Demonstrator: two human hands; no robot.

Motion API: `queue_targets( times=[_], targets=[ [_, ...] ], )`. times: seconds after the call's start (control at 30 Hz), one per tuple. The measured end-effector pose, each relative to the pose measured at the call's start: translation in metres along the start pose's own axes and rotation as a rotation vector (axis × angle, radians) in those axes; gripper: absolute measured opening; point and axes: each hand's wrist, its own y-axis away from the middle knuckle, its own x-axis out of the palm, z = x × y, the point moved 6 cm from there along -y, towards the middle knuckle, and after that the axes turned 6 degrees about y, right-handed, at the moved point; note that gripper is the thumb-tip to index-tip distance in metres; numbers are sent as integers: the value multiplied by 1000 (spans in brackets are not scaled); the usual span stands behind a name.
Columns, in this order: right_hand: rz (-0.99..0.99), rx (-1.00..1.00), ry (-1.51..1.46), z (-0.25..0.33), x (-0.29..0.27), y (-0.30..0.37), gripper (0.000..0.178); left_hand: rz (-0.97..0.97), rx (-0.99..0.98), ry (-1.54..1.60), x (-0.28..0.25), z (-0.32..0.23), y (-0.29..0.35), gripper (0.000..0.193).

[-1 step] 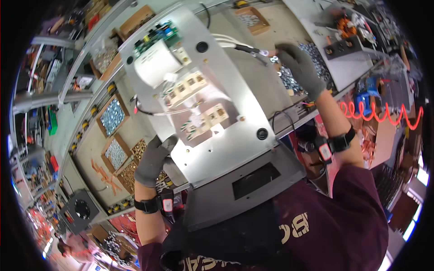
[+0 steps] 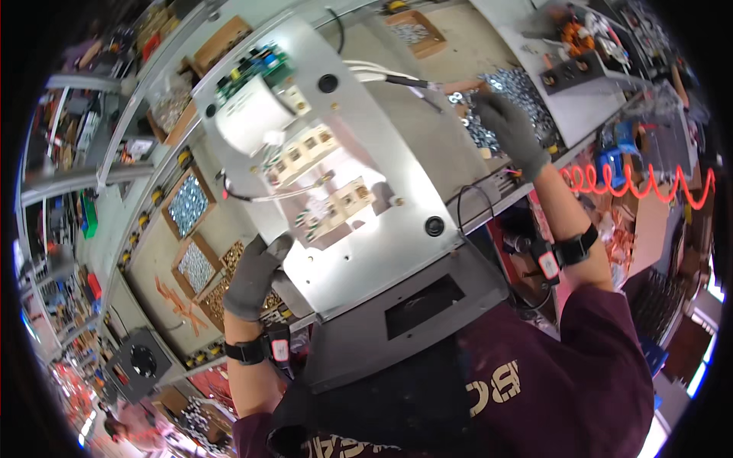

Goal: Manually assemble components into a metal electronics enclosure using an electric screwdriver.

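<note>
A silver metal plate (image 2: pixel 366 267) with a dark grey front panel (image 2: pixel 427 305) stands tilted in front of me. On it are a white cylindrical capacitor (image 2: pixel 252 118), a green circuit board (image 2: pixel 263 65) and cream-coloured modules (image 2: pixel 305 156). My left hand (image 2: pixel 256 278), in a grey glove, is closed on the plate's near left edge, thumb against it. White cables (image 2: pixel 374 74) run off the plate's right side to a black-sleeved end beside a copper-coloured strip (image 2: pixel 463 85). My gloved right hand (image 2: pixel 513 130) is over a pile of bolts (image 2: pixel 527 95); its fingertips are blurred and partly hidden among them.
Cardboard trays of silver fasteners (image 2: pixel 188 202) and brass-coloured parts (image 2: pixel 217 301) lie at left, near copper strips (image 2: pixel 179 305). Another small box (image 2: pixel 416 34) sits at the far side. A red coiled hose (image 2: pixel 641 183) hangs at right, beyond a black block (image 2: pixel 569 79).
My right hand has moved slightly right and nearer to me, away from the cable end and over the bolts. My left hand keeps its hold; the whole view has shifted a little.
</note>
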Motion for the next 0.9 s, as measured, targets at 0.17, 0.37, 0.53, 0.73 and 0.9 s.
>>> queue_targets(
  times=[0.17,0.37,0.53,0.73,0.9],
  targets=[
    [0,373,-181,-124,16,136,27,21,12,31,-8,6,-7,64],
    [-334,926,-548,-191,30,170,29,160,-107,198,-11,7,-13,58],
    [-638,1154,-1173,-237,50,125,21,152,-98,201,-5,1,-8,53],
    [-313,986,-1601,-245,4,48,15,78,-78,135,-5,5,-2,63],
    [-193,511,-1506,-183,-91,-2,23,56,-55,73,-4,2,-2,59]
  ],
)
